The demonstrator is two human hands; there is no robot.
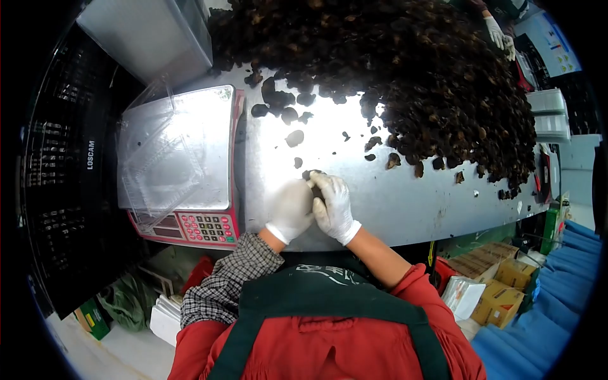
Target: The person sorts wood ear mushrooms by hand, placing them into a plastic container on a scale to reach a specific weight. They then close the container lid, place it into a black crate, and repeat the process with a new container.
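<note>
In white gloves, my hands meet over the metal table near its front edge. My right hand [334, 206] has its fingers curled round a dark brown, mushroom-like piece [316, 192], partly hidden by the glove. Beside it and touching it, my left hand [290, 208] is smeared by motion, so its fingers do not show. Loose dark pieces lie just beyond, among them a greyish round one [294, 138] and a smaller one [297, 163]. A large heap of the same dark pieces [380, 57] covers the back and right of the table.
To the left sits a red scale [235, 190] with a clear plastic tray [161, 171] on its metal plate. A grey bin [145, 38] stands behind it; black crates [69, 152] line the far left. A co-worker's gloved hands [499, 35] show at the top right.
</note>
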